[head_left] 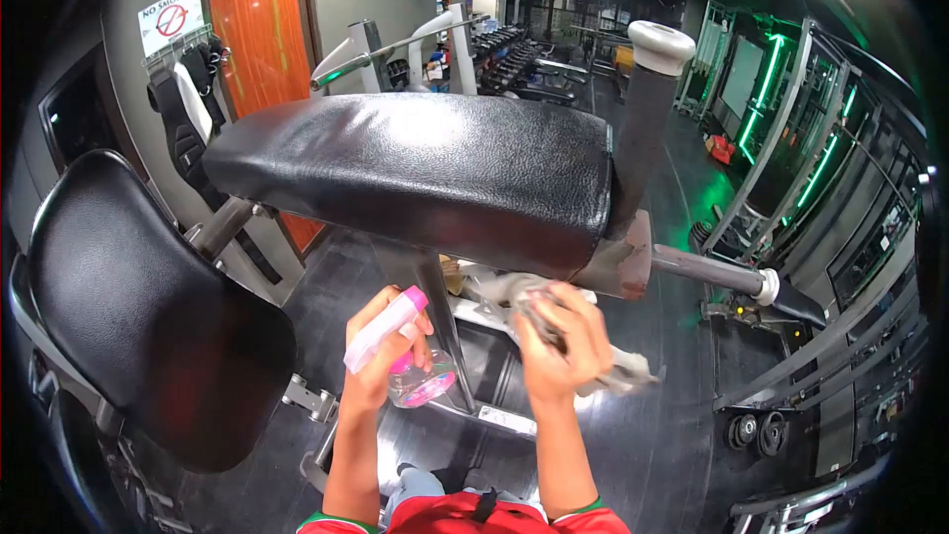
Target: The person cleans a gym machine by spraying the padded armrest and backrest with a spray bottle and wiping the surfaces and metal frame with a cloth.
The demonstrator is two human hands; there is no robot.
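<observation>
The left hand (381,361) grips a clear spray bottle (400,356), its base hidden by the fingers; the pink-tipped nozzle points up and right, the long axis slanted. The right hand (563,341) clutches a grey cloth (554,321), blurred, under the black pad (425,173) of a gym machine. A wall sign (170,18) reads "NO SMOKING"
</observation>
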